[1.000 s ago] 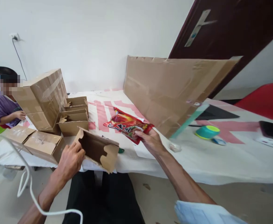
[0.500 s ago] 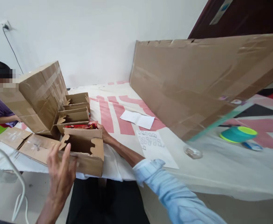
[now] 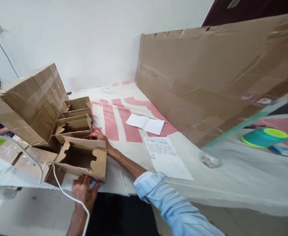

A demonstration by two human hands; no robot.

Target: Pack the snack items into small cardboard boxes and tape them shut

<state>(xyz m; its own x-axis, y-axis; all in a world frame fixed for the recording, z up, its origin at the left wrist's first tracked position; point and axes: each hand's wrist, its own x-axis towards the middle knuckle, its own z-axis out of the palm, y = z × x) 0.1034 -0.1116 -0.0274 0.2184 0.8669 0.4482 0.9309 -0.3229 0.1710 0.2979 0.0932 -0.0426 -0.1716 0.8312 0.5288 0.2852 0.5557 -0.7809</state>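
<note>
My left hand (image 3: 84, 192) grips the near bottom edge of a small open cardboard box (image 3: 81, 160) at the table's front edge, fingers curled under it. My right hand (image 3: 101, 137) reaches behind that box, fingers closed on a red snack packet (image 3: 89, 137); only a sliver of the packet shows above the box's back wall. Two more small open boxes (image 3: 73, 122) stand just behind, in a row.
A big taped carton (image 3: 33, 101) stands at the left, a large cardboard sheet (image 3: 207, 78) leans at the right. Papers (image 3: 165, 157), a teal bowl (image 3: 264, 137) and a small clear dish (image 3: 209, 160) lie on the cloth. A person sits far left. A white cable (image 3: 60, 190) hangs near.
My right hand carried the red packet from the table's middle to behind the front box. My left hand shifted from the box's side to its bottom edge.
</note>
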